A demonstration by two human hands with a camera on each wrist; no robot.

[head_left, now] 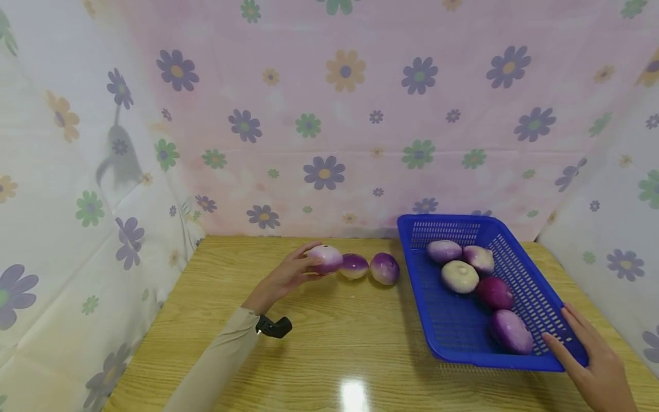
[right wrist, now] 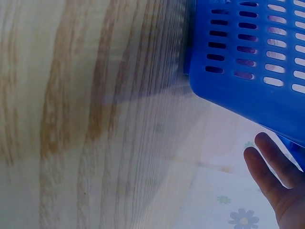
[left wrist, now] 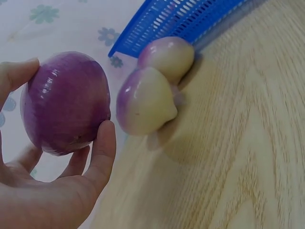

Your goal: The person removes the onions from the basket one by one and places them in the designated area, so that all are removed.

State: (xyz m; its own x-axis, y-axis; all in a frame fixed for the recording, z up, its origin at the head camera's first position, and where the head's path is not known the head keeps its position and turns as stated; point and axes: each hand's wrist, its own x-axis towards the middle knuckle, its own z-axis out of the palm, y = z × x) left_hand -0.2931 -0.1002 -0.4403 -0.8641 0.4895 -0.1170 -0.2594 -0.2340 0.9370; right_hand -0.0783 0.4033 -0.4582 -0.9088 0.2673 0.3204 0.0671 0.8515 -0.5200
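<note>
My left hand (head_left: 290, 272) holds a glossy purple onion (left wrist: 66, 102) between thumb and fingers, raised a little over the table. Just to its right lie two more onions, purple on one side and cream on the other: a nearer one (head_left: 353, 266) and one (head_left: 385, 269) close to the basket. My right hand (head_left: 597, 357) holds the near right corner of the blue plastic basket (head_left: 418, 297), thumb over the rim and fingers along the outer side. In the right wrist view, two straight fingertips (right wrist: 261, 162) show beside the basket wall.
Several onions lie inside the basket, among them a cream one (head_left: 460, 277) and a dark red one (head_left: 495, 293). The basket stands on the right of the wood-grain table (head_left: 329, 337). Flowered cloth (head_left: 288, 114) hangs behind and along both sides.
</note>
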